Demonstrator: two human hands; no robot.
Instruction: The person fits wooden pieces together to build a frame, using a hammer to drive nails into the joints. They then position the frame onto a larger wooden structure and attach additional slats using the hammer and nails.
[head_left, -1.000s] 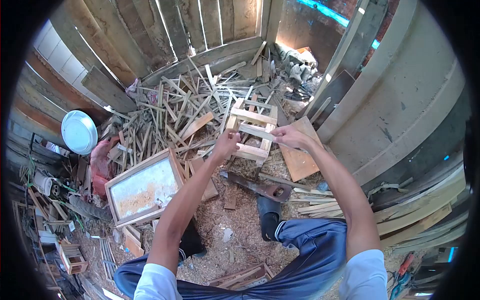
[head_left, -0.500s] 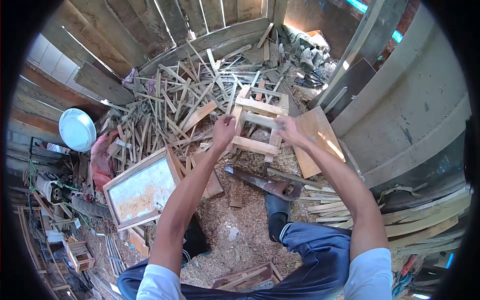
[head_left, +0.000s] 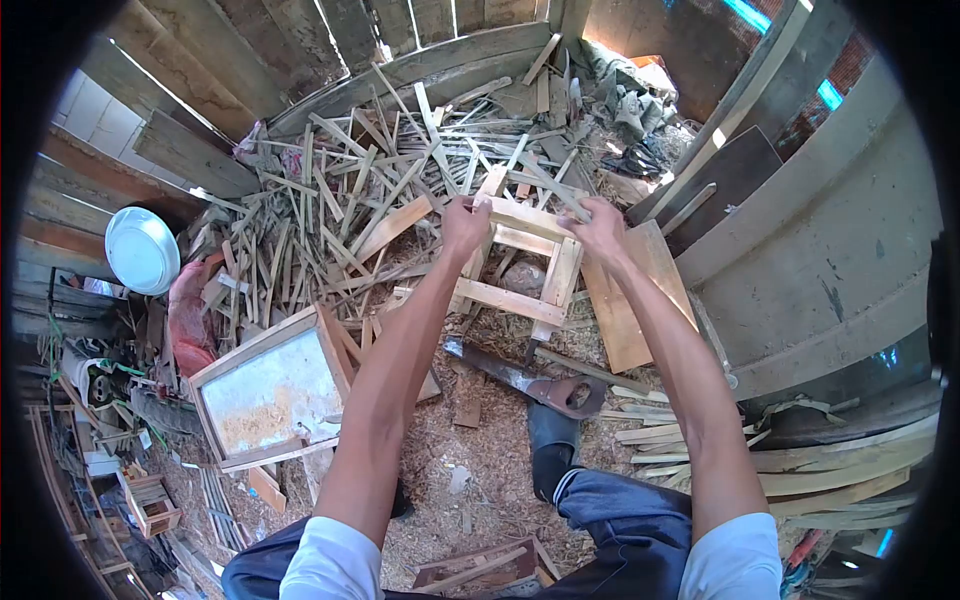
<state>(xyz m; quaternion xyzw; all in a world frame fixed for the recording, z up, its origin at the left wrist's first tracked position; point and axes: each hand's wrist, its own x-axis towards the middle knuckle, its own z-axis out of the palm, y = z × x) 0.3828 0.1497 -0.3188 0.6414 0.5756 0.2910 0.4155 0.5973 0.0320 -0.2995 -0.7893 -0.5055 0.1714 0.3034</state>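
A small pale wooden frame [head_left: 508,298] of joined bars stands upper centre, in front of the scrap heap. My left hand [head_left: 466,226] is closed on the left end of its upper crossbar. At that bar's right end is my right hand [head_left: 599,232], its fingers bent round the corner of the frame. Just below the frame, a handsaw [head_left: 510,372] lies with its handle toward the right, near my boot.
Thin wood offcuts [head_left: 330,200] are heaped behind the frame. A framed panel [head_left: 275,390] lies at the left, a brown board [head_left: 622,318] leans at the right, and long slats [head_left: 840,470] lie far right. A round metal basin [head_left: 142,250] stands at far left.
Both hands have moved from the inner part of the frame to the ends of its upper crossbar. The view has shifted slightly to the right.
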